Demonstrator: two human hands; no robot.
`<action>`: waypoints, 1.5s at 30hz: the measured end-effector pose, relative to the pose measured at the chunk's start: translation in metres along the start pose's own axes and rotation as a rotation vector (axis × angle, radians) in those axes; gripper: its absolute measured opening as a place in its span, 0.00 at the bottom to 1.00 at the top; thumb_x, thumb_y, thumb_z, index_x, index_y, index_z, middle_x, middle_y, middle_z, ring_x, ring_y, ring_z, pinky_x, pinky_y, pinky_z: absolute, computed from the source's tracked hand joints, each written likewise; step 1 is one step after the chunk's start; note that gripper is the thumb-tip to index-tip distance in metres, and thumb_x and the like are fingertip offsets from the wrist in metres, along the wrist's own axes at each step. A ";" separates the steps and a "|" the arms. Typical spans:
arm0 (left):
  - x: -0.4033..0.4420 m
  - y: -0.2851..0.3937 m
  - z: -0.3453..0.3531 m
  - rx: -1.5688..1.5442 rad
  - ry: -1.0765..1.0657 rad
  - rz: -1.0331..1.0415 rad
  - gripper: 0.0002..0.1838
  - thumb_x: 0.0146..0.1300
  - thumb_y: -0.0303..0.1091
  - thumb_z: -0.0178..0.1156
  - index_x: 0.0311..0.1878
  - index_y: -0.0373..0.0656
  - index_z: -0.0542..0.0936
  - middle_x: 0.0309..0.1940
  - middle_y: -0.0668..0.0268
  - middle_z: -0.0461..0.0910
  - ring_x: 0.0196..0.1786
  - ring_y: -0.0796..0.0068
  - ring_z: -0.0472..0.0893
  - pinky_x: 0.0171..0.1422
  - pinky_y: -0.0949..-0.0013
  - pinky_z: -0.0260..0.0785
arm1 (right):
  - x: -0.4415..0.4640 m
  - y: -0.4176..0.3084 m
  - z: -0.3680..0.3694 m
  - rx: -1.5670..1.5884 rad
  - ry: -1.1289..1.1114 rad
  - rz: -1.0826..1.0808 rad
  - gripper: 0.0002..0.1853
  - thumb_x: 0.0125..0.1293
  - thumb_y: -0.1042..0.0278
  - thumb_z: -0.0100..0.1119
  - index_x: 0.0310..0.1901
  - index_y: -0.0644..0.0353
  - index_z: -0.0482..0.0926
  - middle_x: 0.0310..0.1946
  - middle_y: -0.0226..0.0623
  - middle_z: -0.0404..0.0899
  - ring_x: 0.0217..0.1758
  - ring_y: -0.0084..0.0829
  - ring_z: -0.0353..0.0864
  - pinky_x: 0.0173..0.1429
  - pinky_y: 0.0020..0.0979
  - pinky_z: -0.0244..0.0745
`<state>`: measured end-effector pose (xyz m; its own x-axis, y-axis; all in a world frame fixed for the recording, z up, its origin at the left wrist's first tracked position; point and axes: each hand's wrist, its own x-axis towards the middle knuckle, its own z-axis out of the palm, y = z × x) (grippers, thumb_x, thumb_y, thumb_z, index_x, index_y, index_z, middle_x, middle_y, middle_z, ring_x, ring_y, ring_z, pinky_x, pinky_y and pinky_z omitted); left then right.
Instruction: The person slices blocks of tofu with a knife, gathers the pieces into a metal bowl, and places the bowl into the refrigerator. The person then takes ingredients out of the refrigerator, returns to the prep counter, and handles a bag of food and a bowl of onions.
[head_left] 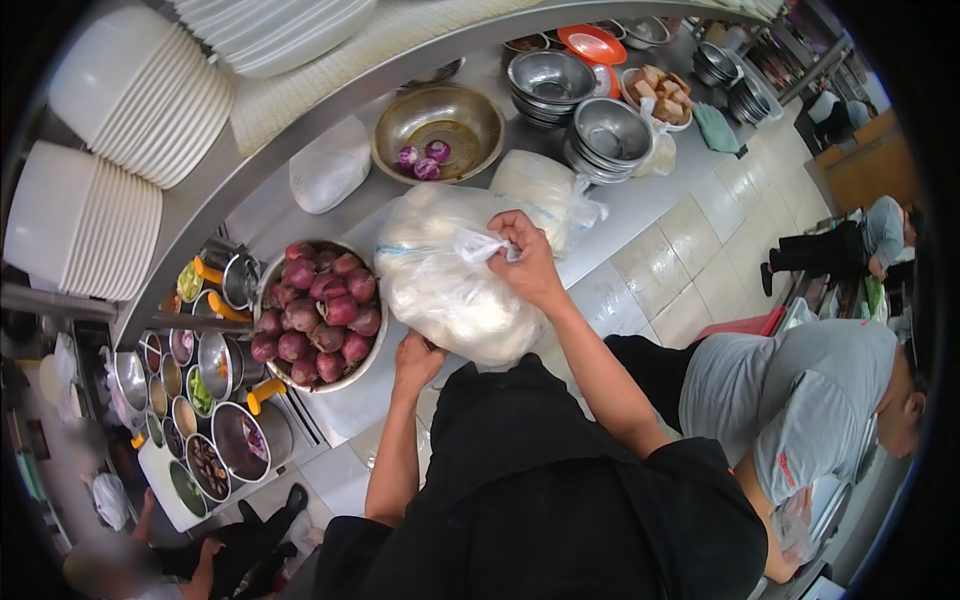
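A large, clear plastic bag of pale contents (450, 290) rests at the counter's front edge, close to my body. My right hand (525, 258) is closed on the bag's twisted neck. Low on the bag's left side is my left hand (418, 362), its fingers curled and partly hidden against the bag. Left of the bag stands a bowl full of red onions (318, 312). Behind it, a metal basin (480, 125) holds several peeled purple onions (427, 160). A second bag of pale contents (535, 190) lies behind the large one.
Stacked metal bowls (610, 135) and a bowl of brown chunks (660, 92) stand at the back right. White dishes (85, 220) fill the shelf at upper left. Containers of ingredients (240, 440) are at left. A person in grey (800, 400) bends close on my right; others are farther off.
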<state>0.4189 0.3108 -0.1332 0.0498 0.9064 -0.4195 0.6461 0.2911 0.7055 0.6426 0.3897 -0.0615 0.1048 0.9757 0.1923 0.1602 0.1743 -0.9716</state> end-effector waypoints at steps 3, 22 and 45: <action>-0.002 -0.013 0.000 -0.360 -0.090 0.129 0.34 0.50 0.36 0.69 0.60 0.36 0.69 0.46 0.56 0.82 0.47 0.63 0.83 0.51 0.65 0.74 | 0.004 0.002 0.001 -0.034 0.008 0.041 0.19 0.42 0.79 0.60 0.40 0.60 0.74 0.17 0.28 0.69 0.21 0.22 0.66 0.32 0.24 0.64; 0.000 -0.001 -0.021 -0.508 -0.388 -0.008 0.39 0.52 0.52 0.71 0.60 0.33 0.71 0.48 0.58 0.80 0.45 0.70 0.79 0.39 0.69 0.73 | -0.018 -0.026 0.011 -0.029 0.081 0.120 0.15 0.55 0.79 0.63 0.45 0.61 0.76 0.39 0.32 0.80 0.43 0.22 0.78 0.50 0.24 0.69; -0.059 0.032 -0.036 0.009 -0.154 0.046 0.16 0.60 0.42 0.66 0.40 0.37 0.82 0.31 0.60 0.84 0.33 0.70 0.81 0.41 0.67 0.73 | -0.055 0.048 -0.127 -0.185 0.547 0.473 0.14 0.58 0.62 0.70 0.41 0.61 0.82 0.20 0.23 0.74 0.24 0.17 0.68 0.30 0.22 0.62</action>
<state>0.4095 0.2774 -0.0654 0.1951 0.8610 -0.4697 0.6469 0.2470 0.7215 0.7688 0.3278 -0.1015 0.6689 0.7276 -0.1523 0.1347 -0.3200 -0.9378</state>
